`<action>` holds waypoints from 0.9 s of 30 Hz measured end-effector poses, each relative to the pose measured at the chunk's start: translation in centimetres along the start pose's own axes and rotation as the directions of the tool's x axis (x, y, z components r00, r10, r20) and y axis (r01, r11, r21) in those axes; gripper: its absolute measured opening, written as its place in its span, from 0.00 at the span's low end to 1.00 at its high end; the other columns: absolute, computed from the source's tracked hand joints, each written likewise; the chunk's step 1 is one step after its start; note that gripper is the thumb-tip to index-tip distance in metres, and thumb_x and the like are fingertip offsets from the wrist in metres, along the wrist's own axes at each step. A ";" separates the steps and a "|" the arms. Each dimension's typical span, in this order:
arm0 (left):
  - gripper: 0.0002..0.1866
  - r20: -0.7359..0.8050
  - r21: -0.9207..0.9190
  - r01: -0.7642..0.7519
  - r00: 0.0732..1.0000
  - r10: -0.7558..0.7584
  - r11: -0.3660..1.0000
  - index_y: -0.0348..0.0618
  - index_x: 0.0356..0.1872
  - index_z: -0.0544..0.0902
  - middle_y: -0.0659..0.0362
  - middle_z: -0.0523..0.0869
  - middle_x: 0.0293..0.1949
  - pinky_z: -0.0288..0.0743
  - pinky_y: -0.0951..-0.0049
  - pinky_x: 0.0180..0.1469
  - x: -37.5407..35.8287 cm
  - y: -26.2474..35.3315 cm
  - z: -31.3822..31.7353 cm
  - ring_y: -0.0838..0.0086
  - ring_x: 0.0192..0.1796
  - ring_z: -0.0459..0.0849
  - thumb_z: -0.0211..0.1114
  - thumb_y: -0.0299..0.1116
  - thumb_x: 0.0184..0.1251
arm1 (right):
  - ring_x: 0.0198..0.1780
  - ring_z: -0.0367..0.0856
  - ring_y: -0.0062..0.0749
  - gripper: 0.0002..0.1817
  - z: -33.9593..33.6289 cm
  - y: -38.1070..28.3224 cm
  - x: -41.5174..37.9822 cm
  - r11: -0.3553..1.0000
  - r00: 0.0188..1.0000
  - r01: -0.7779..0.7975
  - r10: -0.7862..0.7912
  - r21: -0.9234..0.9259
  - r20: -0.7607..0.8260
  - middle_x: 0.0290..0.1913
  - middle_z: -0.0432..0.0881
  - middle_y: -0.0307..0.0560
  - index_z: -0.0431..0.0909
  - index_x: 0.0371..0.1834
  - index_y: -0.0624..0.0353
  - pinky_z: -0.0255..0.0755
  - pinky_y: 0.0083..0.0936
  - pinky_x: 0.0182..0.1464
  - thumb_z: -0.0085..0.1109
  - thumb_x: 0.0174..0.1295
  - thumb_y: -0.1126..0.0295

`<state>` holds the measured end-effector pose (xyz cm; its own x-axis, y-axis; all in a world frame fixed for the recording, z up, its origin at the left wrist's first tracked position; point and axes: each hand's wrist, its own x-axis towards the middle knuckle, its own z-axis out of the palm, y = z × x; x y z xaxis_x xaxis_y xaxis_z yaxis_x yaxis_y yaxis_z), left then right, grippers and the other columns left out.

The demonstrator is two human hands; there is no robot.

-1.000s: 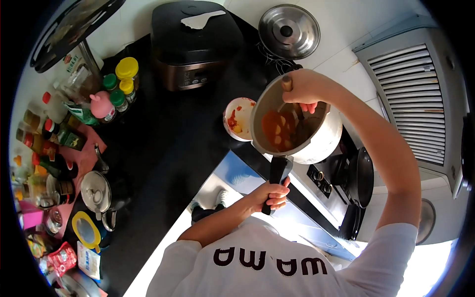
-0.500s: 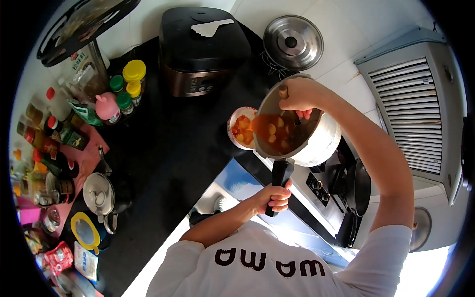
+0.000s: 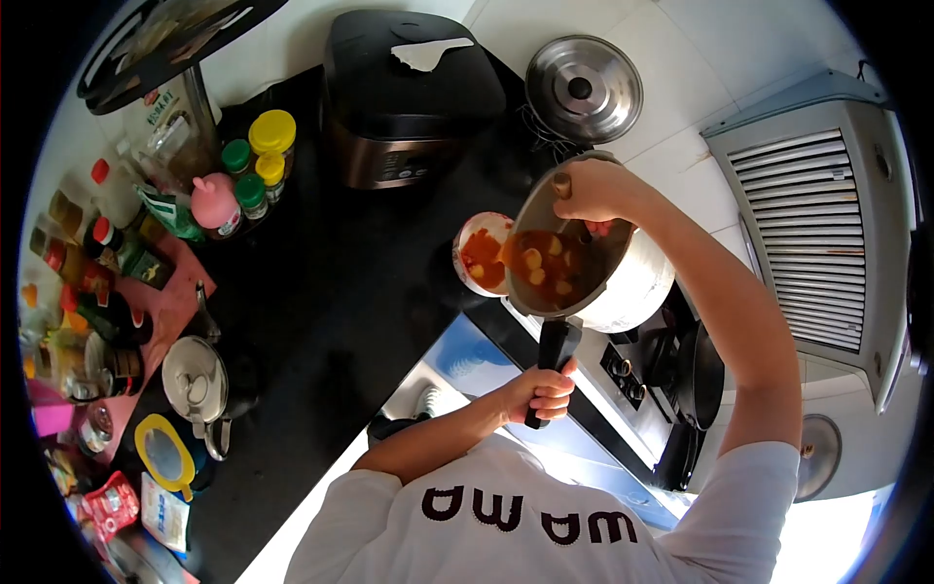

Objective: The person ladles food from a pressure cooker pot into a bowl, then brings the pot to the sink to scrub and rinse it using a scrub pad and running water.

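My left hand (image 3: 540,397) is wrapped round the black handle (image 3: 557,346) of a large metal pot (image 3: 623,282). The pot is tilted to the left, its rim over a bowl (image 3: 467,277) with a reddish pattern on the white outside. Red-orange soup with pale yellow chunks (image 3: 550,261) has gathered at the pot's lower side and runs over the rim into the bowl, which holds the same red food. My right hand (image 3: 598,195) is closed on a wooden-handled utensil (image 3: 561,185) at the pot's upper part; the utensil's far end is hidden.
A black rice cooker (image 3: 413,97) and a steel lid (image 3: 584,90) stand at the back. Seasoning jars (image 3: 253,195), bottles (image 3: 126,253) and a kettle (image 3: 195,380) line the left of the black counter (image 3: 331,321). On the right are a stove with a black pan (image 3: 702,375) and a range hood (image 3: 808,234).
The pot stays tilted over the bowl, and soup and chunks have shifted inside it. The stream at the rim looks narrower. Both hands keep their grips; the whole view has shifted slightly.
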<state>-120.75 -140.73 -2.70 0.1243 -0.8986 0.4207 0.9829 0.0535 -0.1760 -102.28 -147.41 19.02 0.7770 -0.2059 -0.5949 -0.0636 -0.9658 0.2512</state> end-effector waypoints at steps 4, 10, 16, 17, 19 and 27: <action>0.06 -0.022 0.011 0.016 1.000 -0.016 1.000 0.49 0.30 0.68 0.70 0.62 0.10 0.55 0.82 0.13 0.0 0.0 0.1 0.85 0.09 0.58 0.57 0.25 0.61 | 0.15 0.78 0.28 0.11 0.3 -0.1 0.3 0.996 1.000 0.015 -0.015 0.092 -0.007 0.14 0.78 0.43 0.75 0.24 0.63 0.72 0.23 0.21 0.52 0.53 0.66; 0.06 -0.018 0.013 0.014 1.000 -0.014 1.000 0.50 0.30 0.69 0.70 0.62 0.10 0.54 0.82 0.12 0.0 -0.1 -0.4 0.85 0.09 0.58 0.57 0.25 0.60 | 0.15 0.78 0.28 0.13 0.0 -0.5 -0.2 0.988 0.998 0.053 -0.048 0.143 -0.033 0.15 0.78 0.44 0.75 0.21 0.64 0.73 0.21 0.20 0.52 0.54 0.65; 0.06 -0.021 -0.006 0.017 1.000 -0.017 1.000 0.50 0.30 0.69 0.70 0.62 0.10 0.54 0.82 0.12 0.0 0.1 -0.2 0.85 0.09 0.57 0.56 0.25 0.60 | 0.14 0.78 0.29 0.16 -0.7 -1.0 -0.8 0.981 0.996 0.056 -0.041 0.185 -0.084 0.15 0.78 0.45 0.76 0.19 0.66 0.74 0.20 0.20 0.51 0.54 0.63; 0.06 -0.020 -0.007 0.018 1.000 -0.018 1.000 0.50 0.30 0.69 0.70 0.62 0.10 0.54 0.82 0.12 0.0 0.1 -0.2 0.85 0.09 0.57 0.56 0.25 0.60 | 0.14 0.78 0.29 0.15 -0.8 -1.0 -0.8 0.979 0.995 0.052 -0.035 0.195 -0.090 0.14 0.78 0.45 0.76 0.19 0.65 0.74 0.20 0.20 0.51 0.54 0.63; 0.06 0.001 -0.023 0.013 1.000 -0.013 1.000 0.50 0.30 0.69 0.70 0.61 0.09 0.54 0.82 0.12 0.0 0.1 -0.1 0.85 0.08 0.57 0.55 0.24 0.60 | 0.14 0.78 0.28 0.15 -1.1 -1.2 -1.2 0.973 0.994 0.061 -0.040 0.222 -0.098 0.14 0.77 0.44 0.75 0.19 0.65 0.74 0.20 0.20 0.51 0.54 0.63; 0.05 0.020 -0.044 -0.004 1.000 0.004 0.999 0.50 0.30 0.70 0.70 0.61 0.09 0.54 0.82 0.12 0.1 0.1 -0.4 0.85 0.08 0.57 0.54 0.24 0.61 | 0.13 0.75 0.27 0.09 -1.7 -1.8 -1.6 0.950 0.994 0.066 -0.036 0.305 -0.103 0.14 0.75 0.44 0.68 0.23 0.61 0.69 0.20 0.18 0.52 0.52 0.67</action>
<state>-120.69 -140.96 -3.05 0.1314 -0.8895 0.4376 0.9756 0.0376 -0.2165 -102.34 -145.03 20.80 0.8392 -0.1537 -0.5216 -0.2003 -0.9792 -0.0338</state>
